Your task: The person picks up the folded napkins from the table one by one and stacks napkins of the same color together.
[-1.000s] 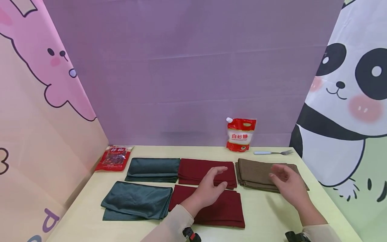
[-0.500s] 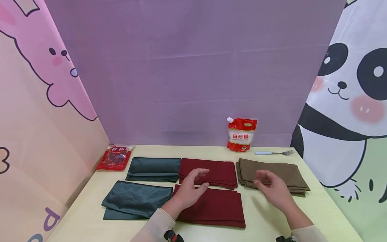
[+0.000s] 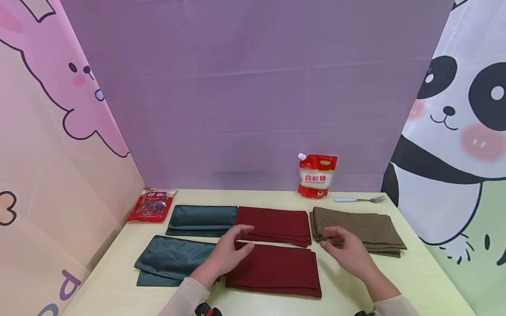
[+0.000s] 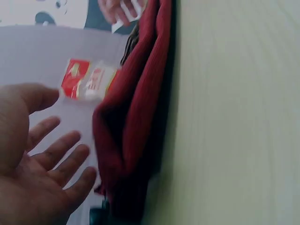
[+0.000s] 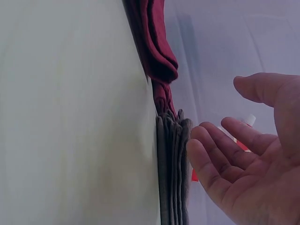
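In the head view my left hand (image 3: 227,253) hovers over the left edge of the front folded red cloth (image 3: 276,270), fingers loosely bent and holding nothing. Part of the front folded teal cloth (image 3: 174,259) is hidden behind that hand and wrist. My right hand (image 3: 348,250) hangs at the front left of the folded brown cloth stack (image 3: 356,224), also holding nothing. The left wrist view shows the left fingers spread beside a red cloth (image 4: 136,108). In the right wrist view the right palm faces the layered brown stack (image 5: 172,168), fingers relaxed.
Behind the front pair lie another folded teal cloth (image 3: 203,219) and another red one (image 3: 274,224). A red packet (image 3: 152,206) lies at the back left of the table (image 3: 253,305). At the back right are a standing sugar pouch (image 3: 317,177) and a fork (image 3: 359,199).
My left hand has moved left, from above the red cloths toward the teal one. My right hand has moved left and slightly down, off the brown stack's middle. The cloths stay in place.
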`<action>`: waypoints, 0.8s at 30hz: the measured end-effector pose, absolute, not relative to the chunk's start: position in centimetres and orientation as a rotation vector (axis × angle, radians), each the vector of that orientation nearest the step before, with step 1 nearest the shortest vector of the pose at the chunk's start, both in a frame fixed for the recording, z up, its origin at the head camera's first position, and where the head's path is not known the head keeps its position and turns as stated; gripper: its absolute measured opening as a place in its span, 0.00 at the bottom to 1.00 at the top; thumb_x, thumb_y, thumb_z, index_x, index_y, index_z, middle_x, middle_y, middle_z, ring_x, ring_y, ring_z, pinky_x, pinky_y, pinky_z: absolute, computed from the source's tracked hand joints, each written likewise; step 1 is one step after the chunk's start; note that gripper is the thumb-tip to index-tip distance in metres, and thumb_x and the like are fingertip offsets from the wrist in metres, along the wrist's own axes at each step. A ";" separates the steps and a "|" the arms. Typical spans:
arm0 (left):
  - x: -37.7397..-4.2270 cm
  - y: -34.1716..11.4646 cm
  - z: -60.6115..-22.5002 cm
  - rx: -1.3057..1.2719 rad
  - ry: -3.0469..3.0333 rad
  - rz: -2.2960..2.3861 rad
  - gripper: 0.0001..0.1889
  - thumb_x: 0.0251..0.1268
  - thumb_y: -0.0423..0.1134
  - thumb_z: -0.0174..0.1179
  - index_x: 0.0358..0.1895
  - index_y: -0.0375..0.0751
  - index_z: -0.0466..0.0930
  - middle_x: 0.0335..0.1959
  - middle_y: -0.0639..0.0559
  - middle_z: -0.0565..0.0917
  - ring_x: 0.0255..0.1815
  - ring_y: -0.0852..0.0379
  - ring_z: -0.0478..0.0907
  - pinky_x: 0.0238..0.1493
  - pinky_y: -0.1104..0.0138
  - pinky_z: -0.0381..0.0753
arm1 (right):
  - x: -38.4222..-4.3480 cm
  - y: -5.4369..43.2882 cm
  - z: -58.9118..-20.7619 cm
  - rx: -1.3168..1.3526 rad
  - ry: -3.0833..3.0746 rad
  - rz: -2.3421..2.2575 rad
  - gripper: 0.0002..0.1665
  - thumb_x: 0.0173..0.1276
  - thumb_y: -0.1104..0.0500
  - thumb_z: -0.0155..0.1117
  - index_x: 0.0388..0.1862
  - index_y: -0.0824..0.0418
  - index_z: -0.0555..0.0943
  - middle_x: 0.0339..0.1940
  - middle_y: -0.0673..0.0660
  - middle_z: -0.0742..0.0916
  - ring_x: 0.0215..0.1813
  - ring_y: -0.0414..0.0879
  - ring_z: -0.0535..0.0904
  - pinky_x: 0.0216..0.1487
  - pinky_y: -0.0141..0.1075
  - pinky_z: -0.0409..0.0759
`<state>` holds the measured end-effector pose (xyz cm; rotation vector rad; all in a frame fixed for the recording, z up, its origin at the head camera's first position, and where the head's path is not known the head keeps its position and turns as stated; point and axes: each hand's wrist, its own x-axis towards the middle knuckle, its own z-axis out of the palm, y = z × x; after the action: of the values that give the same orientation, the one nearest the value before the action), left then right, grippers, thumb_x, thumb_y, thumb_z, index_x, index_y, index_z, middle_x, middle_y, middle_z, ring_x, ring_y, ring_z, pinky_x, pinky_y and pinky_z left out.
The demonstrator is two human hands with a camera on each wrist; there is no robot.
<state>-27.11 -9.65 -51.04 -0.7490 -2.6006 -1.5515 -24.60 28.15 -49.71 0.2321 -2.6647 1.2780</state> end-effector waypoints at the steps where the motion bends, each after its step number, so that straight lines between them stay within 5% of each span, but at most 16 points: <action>1: -27.1 -10.1 -51.2 -0.751 -2.613 -1.545 0.26 0.75 0.44 0.66 0.73 0.49 0.74 0.68 0.54 0.77 0.70 0.51 0.73 0.69 0.47 0.74 | -24.6 28.0 -49.8 0.234 -2.671 1.287 0.26 0.72 0.55 0.74 0.63 0.65 0.80 0.55 0.59 0.88 0.51 0.51 0.86 0.47 0.38 0.85; 13: -26.7 -12.9 -51.3 -0.642 -2.685 -1.351 0.21 0.74 0.36 0.67 0.66 0.50 0.79 0.64 0.51 0.80 0.69 0.44 0.74 0.68 0.44 0.75 | -24.5 27.0 -50.4 0.261 -2.732 1.398 0.27 0.70 0.57 0.75 0.63 0.66 0.80 0.56 0.60 0.87 0.51 0.50 0.85 0.43 0.36 0.85; 24: -27.1 -13.8 -51.7 -0.628 -2.783 -1.120 0.18 0.73 0.40 0.68 0.63 0.52 0.83 0.62 0.52 0.83 0.64 0.47 0.78 0.62 0.47 0.80 | -24.4 27.3 -51.0 0.384 -2.778 1.478 0.27 0.70 0.59 0.75 0.64 0.68 0.80 0.59 0.63 0.86 0.52 0.53 0.85 0.39 0.36 0.85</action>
<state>-27.11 -13.75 -51.75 -0.6284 -2.7829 -1.1201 -24.41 27.28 -50.99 0.3839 -2.7780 1.4779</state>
